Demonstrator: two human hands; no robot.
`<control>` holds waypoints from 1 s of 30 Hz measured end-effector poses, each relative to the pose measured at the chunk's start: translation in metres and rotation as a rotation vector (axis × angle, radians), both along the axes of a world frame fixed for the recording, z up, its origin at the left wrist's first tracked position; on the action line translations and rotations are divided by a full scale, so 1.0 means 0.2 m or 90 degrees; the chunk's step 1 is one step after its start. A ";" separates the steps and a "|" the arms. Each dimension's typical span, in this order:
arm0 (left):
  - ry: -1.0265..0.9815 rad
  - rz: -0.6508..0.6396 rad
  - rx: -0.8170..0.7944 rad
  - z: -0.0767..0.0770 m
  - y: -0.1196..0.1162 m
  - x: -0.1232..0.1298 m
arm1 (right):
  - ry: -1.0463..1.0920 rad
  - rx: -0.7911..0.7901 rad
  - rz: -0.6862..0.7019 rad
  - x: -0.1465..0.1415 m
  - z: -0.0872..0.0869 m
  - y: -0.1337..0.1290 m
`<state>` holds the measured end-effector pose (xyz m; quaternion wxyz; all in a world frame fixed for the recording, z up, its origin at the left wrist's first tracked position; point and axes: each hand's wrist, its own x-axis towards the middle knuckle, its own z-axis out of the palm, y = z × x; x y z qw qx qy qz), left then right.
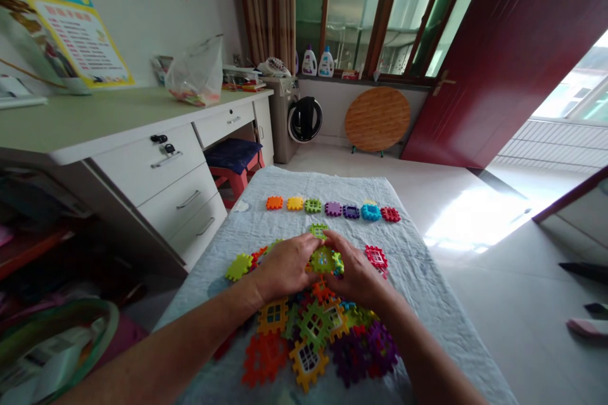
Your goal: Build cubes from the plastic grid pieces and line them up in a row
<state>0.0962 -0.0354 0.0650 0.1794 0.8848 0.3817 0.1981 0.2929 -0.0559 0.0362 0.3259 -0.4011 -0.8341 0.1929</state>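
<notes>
My left hand (292, 262) and my right hand (356, 269) meet over a pile of toothed plastic building blocks. Between them is a yellow-green building block (323, 260), with fingers curled at its far edge and thumbs near its close edge. Just beyond my fingertips shows a green window block (318, 229). Nearer to me, the pile holds another green window block (315, 324), a yellow window block (308, 362), red-orange blocks (265, 357) and purple blocks (363, 351). My hands hide part of the pile.
A row of several coloured blocks (333, 209) runs across the far part of the cloth-covered table (427, 316). A red window block (376, 257) lies right of my hand. At left stand a desk (109, 117), a stool (235, 155) and a basket (111, 323).
</notes>
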 end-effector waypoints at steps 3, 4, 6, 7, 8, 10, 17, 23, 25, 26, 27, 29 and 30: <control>0.040 0.021 0.014 0.01 0.00 0.03 | -0.001 -0.008 -0.006 0.00 0.00 0.00; 0.057 0.021 0.015 0.02 0.00 0.04 | -0.002 -0.007 -0.007 -0.01 0.00 0.00; 0.095 0.019 0.015 0.04 0.02 0.04 | -0.001 0.002 -0.010 0.00 0.00 -0.01; 0.112 0.022 0.017 0.05 0.05 0.02 | 0.001 0.010 -0.017 0.01 0.00 0.00; 0.123 0.033 0.020 0.06 0.08 -0.01 | 0.005 0.018 -0.031 0.02 0.00 0.00; 0.123 0.078 0.032 0.06 0.18 -0.11 | 0.020 0.039 -0.081 0.06 -0.01 0.02; 0.130 0.319 0.032 -0.08 0.68 -0.66 | 0.107 0.090 -0.205 0.22 -0.07 0.12; 0.216 0.351 -0.008 -0.17 0.90 -0.80 | 0.105 0.060 -0.219 0.23 -0.11 0.14; 0.240 0.347 -0.034 -0.20 0.94 -0.79 | 0.101 0.047 -0.224 0.24 -0.12 0.14; 0.252 0.342 -0.049 -0.21 0.96 -0.79 | 0.100 0.043 -0.226 0.24 -0.12 0.14; 0.263 0.335 -0.066 -0.22 0.97 -0.79 | 0.099 0.040 -0.228 0.24 -0.12 0.14; 0.283 0.314 -0.101 -0.22 1.00 -0.80 | 0.097 0.038 -0.228 0.25 -0.12 0.14; 0.292 0.302 -0.116 -0.22 1.01 -0.80 | 0.097 0.037 -0.228 0.25 -0.12 0.14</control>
